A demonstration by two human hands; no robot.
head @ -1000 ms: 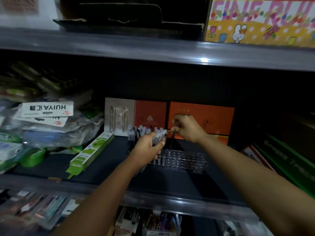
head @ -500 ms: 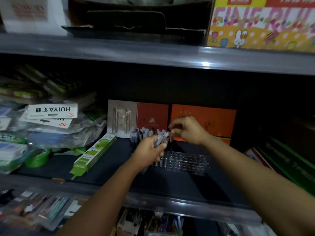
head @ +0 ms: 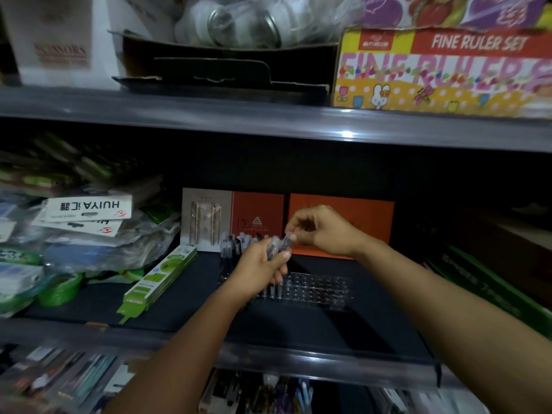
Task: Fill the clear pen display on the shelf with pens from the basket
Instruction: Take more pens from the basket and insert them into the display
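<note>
A clear pen display [head: 316,291] with rows of holes sits on the dark middle shelf, with some pens [head: 236,245] standing at its back left. My left hand [head: 260,270] grips a bundle of pens [head: 276,248] just above the display's left part. My right hand [head: 322,230] reaches over from the right and pinches the top of one pen in that bundle. The basket is not in view.
Orange boxes [head: 340,225] lean against the shelf's back wall. A green flat pack [head: 158,279] and piled plastic bags [head: 80,228] lie to the left. Dark green boxes [head: 484,282] stand at the right. The upper shelf [head: 268,121] overhangs closely.
My right hand has come away from the display's back row to the bundle in my left hand and now pinches a pen there. The view has tilted upward.
</note>
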